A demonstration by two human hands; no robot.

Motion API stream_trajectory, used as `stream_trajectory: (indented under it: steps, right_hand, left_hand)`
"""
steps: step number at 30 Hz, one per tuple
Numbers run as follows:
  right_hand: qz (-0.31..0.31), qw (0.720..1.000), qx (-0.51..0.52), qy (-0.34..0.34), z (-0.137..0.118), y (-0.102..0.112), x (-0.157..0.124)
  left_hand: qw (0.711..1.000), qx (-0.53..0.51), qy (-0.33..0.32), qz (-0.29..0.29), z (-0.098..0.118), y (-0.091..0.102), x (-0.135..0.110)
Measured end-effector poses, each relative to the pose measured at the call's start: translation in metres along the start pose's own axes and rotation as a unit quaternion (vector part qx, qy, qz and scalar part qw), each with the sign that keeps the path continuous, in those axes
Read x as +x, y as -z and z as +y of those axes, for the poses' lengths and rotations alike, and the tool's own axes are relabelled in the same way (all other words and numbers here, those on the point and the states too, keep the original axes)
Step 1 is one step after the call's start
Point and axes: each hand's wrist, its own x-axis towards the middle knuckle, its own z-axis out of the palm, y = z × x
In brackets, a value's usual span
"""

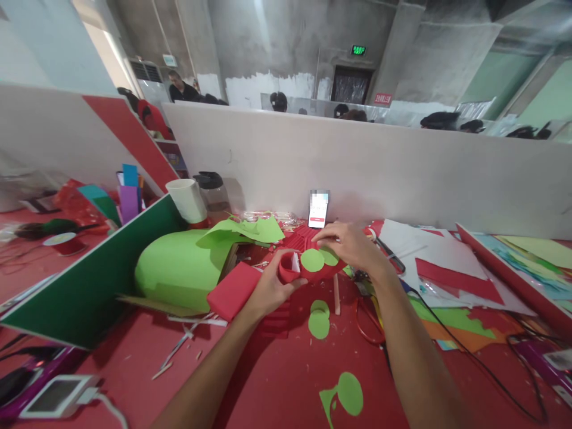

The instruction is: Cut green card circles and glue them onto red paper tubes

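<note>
My left hand point(274, 283) is closed around a small rolled tube of red paper point(288, 275), its round opening facing me and a bit of white showing inside. Just right of the tube is a light green paper circle point(312, 260). A second green circle point(329, 256) lies partly under my right hand point(351, 245), whose fingers are bent and drawn together; what they pinch, if anything, is hidden. On the red table below, two more green circles point(319, 325) overlap. Nearer me rests another green circle point(350, 394) beside a cut scrap.
A green-covered cylinder point(172, 271) and a red block point(235, 290) stand left of my hands. Red-handled scissors point(369, 328) lie by my right forearm. A phone point(318, 208) leans on the partition. Paper sheets point(447, 262) and a cable are at right; a green board point(102, 274) at left.
</note>
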Motion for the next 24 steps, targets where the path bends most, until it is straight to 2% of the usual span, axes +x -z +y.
stream_trajectory:
  steps: [6,13,24]
  right_hand:
    - [-0.024,0.997,-0.046,0.064,-0.0025,-0.0045,0.0031]
    - [-0.058,0.995,-0.056,0.062,-0.005,-0.002,0.0023]
    - [-0.05,0.992,-0.087,0.078,-0.0026,-0.0031,0.0048]
  left_hand:
    - [1.0,0.0,-0.004,-0.001,-0.0013,0.0004,0.0001]
    - [1.0,-0.005,0.004,-0.004,-0.0017,0.0003,0.0004]
    - [1.0,0.01,-0.001,0.003,0.001,-0.0001,0.0]
